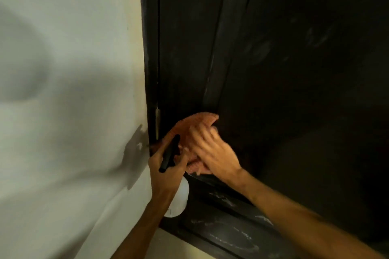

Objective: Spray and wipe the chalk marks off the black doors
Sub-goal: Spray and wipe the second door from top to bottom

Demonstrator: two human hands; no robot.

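A black door fills the right side of the head view. My right hand presses an orange cloth flat against the door's lower left part; the hand is blurred. Just left of it, my left hand grips a white spray bottle by its black trigger head, the bottle hanging below my fist. White chalk marks show on the door's lower panel and bottom rail, and faint smears higher up on the right.
A white wall takes up the left half, meeting the black door frame. A dark patch stains the wall beside the frame. A metal hinge sits on the frame just above my left hand.
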